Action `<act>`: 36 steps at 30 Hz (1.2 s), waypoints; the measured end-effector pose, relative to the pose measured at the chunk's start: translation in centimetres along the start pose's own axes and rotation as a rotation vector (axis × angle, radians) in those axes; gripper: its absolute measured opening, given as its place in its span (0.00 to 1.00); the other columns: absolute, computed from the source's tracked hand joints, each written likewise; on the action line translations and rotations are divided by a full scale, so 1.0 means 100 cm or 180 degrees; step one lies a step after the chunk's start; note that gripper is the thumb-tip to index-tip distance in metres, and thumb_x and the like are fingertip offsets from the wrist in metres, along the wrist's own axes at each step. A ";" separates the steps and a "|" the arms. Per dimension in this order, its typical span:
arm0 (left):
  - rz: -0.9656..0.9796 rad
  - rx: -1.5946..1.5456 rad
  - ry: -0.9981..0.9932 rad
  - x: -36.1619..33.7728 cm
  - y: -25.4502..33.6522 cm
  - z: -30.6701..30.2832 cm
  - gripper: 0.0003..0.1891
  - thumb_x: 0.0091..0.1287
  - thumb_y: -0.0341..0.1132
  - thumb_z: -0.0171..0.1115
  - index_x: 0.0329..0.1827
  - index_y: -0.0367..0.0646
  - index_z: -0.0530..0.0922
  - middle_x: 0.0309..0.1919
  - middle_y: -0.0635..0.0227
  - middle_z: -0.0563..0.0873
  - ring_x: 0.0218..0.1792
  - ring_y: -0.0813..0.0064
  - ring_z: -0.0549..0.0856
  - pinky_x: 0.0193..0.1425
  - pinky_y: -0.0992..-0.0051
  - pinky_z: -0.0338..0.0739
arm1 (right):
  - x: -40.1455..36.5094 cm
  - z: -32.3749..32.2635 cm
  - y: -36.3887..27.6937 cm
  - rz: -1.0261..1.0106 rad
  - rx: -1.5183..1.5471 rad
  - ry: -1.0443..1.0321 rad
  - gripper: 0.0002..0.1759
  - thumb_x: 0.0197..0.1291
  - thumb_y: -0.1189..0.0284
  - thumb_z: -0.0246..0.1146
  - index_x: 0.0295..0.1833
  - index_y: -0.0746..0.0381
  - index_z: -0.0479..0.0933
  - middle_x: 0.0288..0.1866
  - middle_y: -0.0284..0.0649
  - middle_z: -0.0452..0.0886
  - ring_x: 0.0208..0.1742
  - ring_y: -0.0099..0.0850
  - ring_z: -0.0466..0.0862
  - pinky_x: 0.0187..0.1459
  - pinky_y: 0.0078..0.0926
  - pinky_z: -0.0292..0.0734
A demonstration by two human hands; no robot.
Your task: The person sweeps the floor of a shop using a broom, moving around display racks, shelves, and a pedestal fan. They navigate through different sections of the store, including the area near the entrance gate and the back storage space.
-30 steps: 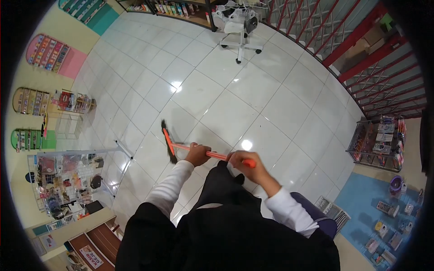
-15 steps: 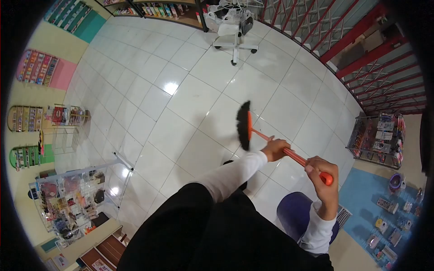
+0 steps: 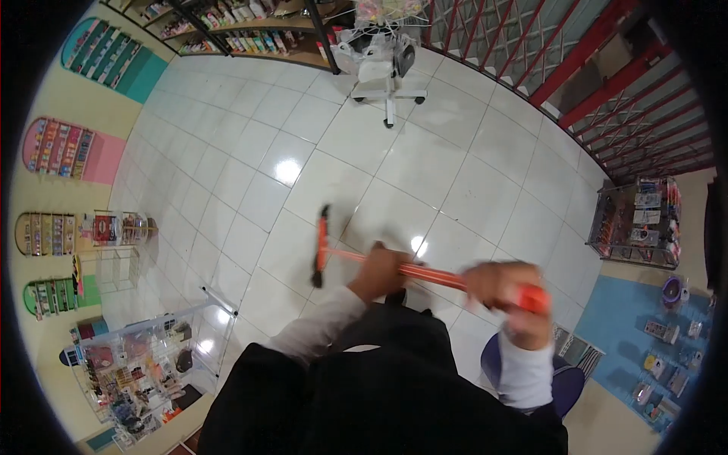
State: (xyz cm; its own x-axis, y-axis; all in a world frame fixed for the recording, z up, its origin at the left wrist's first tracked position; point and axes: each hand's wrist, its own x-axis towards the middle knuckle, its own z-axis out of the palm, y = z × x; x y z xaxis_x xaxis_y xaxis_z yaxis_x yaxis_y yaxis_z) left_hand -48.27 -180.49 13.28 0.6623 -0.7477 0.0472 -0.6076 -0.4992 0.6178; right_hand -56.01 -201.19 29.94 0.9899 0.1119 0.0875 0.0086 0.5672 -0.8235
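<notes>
Broom (image 3: 434, 276): head has swung left since 0.5 s ago and sits low over the floor (image 3: 455, 174). Left hand (image 3: 383, 271) grips mid-handle. Right hand (image 3: 504, 292) is clenched on the handle end. Both are blurred.

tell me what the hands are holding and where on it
Both hold a broom by its orange handle. The left hand grips mid-shaft, nearer the brush head, and the right hand grips the top end. Both are motion-blurred.
</notes>
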 end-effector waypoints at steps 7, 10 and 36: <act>-0.1396 0.1173 -0.0526 -0.043 -0.169 0.058 0.15 0.57 0.51 0.64 0.23 0.50 0.81 0.36 0.67 0.83 0.42 0.62 0.80 0.57 0.51 0.64 | 0.017 -0.029 0.205 0.0182 -0.1594 -0.0188 0.04 0.53 0.81 0.60 0.28 0.68 0.72 0.30 0.42 0.78 0.39 0.35 0.79 0.48 0.31 0.73; -0.1850 0.1127 -0.0779 -0.007 -0.185 0.096 0.16 0.54 0.56 0.64 0.34 0.55 0.83 0.51 0.72 0.78 0.61 0.62 0.70 0.66 0.35 0.48 | 0.015 -0.040 0.208 -0.0005 -0.2030 0.0141 0.04 0.52 0.82 0.61 0.28 0.68 0.72 0.30 0.43 0.77 0.38 0.36 0.79 0.45 0.29 0.73; 0.0824 -0.0626 -0.0793 0.176 0.137 0.098 0.16 0.59 0.47 0.62 0.21 0.46 0.74 0.21 0.64 0.78 0.33 0.62 0.80 0.56 0.57 0.66 | -0.074 -0.121 -0.157 -0.0501 -0.1690 0.0400 0.19 0.45 0.65 0.66 0.15 0.61 0.65 0.16 0.40 0.71 0.22 0.39 0.77 0.37 0.39 0.73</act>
State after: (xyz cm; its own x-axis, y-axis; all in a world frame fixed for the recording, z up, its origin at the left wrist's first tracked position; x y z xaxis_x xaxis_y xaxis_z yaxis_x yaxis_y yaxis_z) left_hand -49.24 -204.75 14.89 0.3574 -0.9329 0.0441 -0.6289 -0.2055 0.7498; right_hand -61.75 -220.81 35.42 0.9798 -0.0572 0.1914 0.1955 0.0774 -0.9776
